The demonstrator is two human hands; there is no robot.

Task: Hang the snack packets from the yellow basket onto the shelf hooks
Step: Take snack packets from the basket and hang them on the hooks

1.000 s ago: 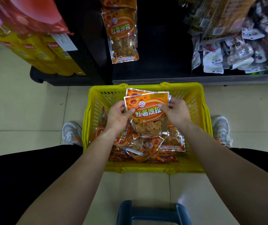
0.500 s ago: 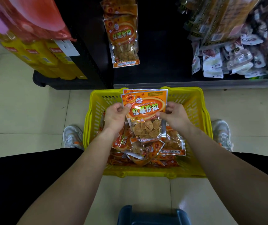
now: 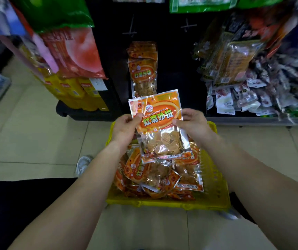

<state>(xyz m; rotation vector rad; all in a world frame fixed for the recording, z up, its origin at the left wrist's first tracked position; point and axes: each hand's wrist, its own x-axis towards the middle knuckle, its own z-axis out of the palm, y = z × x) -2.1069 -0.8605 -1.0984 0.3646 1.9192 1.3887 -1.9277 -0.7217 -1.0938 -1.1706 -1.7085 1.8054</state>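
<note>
Holding one orange snack packet (image 3: 158, 123) above the yellow basket (image 3: 216, 177), left hand (image 3: 124, 128) and right hand (image 3: 195, 124) pinch its side edges. Next move, in my judgement: aligning its top hole with the shelf hook bearing matching hung packets (image 3: 142, 69).

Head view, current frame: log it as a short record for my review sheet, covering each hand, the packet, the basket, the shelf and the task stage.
left hand: pinches the left edge of the held packet, thumb on its front
right hand: pinches its right edge
held packet: orange, upright, front towards the camera, above the yellow basket
yellow basket: on the floor, loose packets of the same kind piled inside
hung packets: same kind, on the black shelf panel behind
hooks: two higher up, apparently bare
stage: packet in hand, not yet hung
</note>
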